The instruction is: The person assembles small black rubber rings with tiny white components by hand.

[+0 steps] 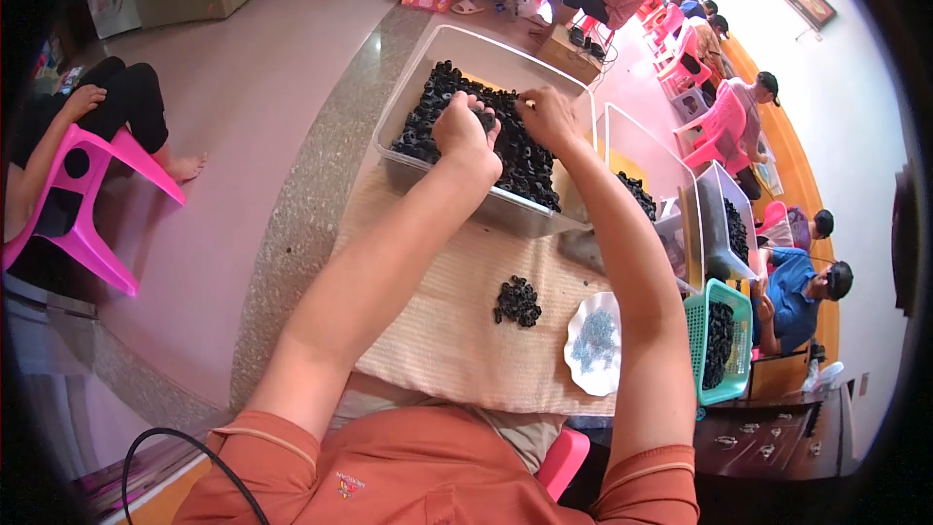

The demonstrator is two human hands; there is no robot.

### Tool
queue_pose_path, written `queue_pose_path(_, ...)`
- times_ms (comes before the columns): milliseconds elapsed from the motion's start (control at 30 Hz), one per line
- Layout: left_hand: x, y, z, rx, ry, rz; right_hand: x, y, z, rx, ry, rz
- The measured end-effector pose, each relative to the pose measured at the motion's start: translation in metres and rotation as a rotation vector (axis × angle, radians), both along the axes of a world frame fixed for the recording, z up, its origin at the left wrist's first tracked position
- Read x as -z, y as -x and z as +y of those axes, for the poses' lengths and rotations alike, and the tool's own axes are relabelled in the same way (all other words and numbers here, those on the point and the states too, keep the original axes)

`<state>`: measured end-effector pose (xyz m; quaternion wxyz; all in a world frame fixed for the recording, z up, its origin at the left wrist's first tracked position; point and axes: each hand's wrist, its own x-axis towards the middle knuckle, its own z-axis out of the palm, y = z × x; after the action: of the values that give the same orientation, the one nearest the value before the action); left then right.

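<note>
Both my hands are over a clear plastic bin (428, 170) filled with small black ring-like pieces (530, 170). My left hand (466, 131) is turned palm up and cupped, its fingers curled round a few of the black pieces (485, 120). To the right of it, my right hand (551, 119) reaches down with thumb and fingertips pressed together. What it pinches, if anything, is too small to make out. Closer to me, a small heap of the same black pieces (518, 301) lies on the ribbed beige cloth (428, 316).
A white scalloped dish (581, 374) of pale blue bits stands beside my right forearm. Further right are more clear bins (724, 224) and a green basket (743, 345), all with black pieces. A person on a pink chair (92, 204) sits at left; several others sit along the right.
</note>
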<state>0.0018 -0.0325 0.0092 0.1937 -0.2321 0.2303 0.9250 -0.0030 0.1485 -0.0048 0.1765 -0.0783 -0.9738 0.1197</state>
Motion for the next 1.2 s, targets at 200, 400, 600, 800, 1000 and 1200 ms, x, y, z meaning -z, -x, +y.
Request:
queue_pose_path(200, 0.004, -0.001, -0.002, 0.023, 0.127, 0.067, 0.033, 0.018, 0.025, 0.021, -0.103, -0.418)
queue_pose_path(400, 0.008, 0.001, 0.002, 0.020, 0.153, 0.053, 0.023, 0.004, 0.020, -0.038, -0.027, -0.602)
queue_pose_path(600, -0.002, -0.005, 0.000, -0.003, 0.095, 0.040, 0.011, -0.045, -0.004, -0.169, -0.115, -0.680)
queue_pose_path(800, 0.003, -0.003, -0.001, 0.006, 0.083, 0.069, 0.004, -0.069, -0.030, -0.261, -0.077, -0.616)
queue_pose_path(1000, 0.004, -0.004, 0.000, 0.010, 0.095, 0.102, 0.004, -0.068, -0.030, -0.251, 0.009, -0.572)
queue_pose_path(1200, 0.008, 0.000, -0.001, 0.009, 0.113, 0.125, -0.002, -0.061, -0.039, 0.001, 0.623, -0.548)
